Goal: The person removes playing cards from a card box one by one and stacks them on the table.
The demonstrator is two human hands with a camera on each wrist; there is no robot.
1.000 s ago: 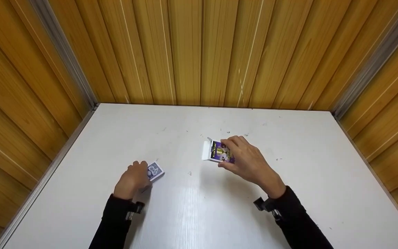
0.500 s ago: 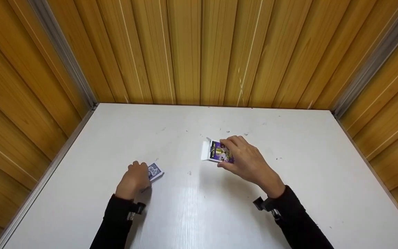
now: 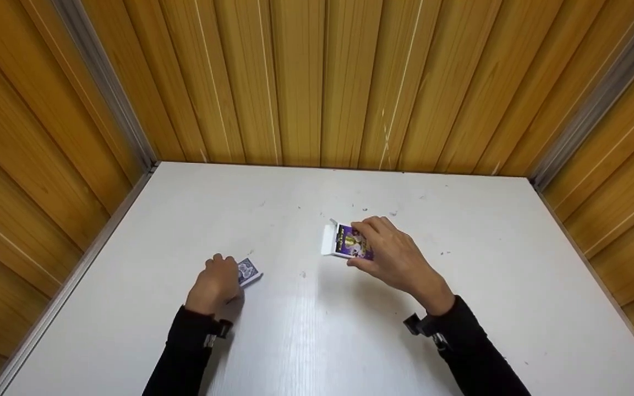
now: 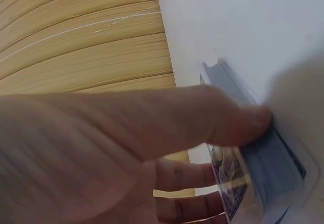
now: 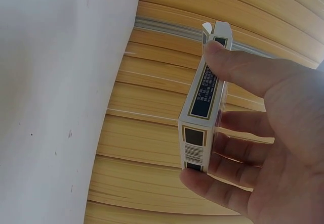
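At the left of the table, my left hand (image 3: 215,283) grips a deck of playing cards (image 3: 247,271) with blue-patterned backs. The hand hides part of the deck in the head view. Seen from the left wrist, the thumb lies along the stacked edges of the playing cards (image 4: 273,168), and the fingers are on the far side. My right hand (image 3: 397,256) holds a purple-faced playing card box (image 3: 353,242) above the table, its white flap standing out at the left end. In the right wrist view, thumb and fingers pinch the box (image 5: 202,95) by its narrow sides, a barcode on its end.
Both hands work over a white table (image 3: 295,341) with small dark scuffs. Wood-look panel walls (image 3: 295,82) close it in at the back and both sides, with grey metal strips in the corners.
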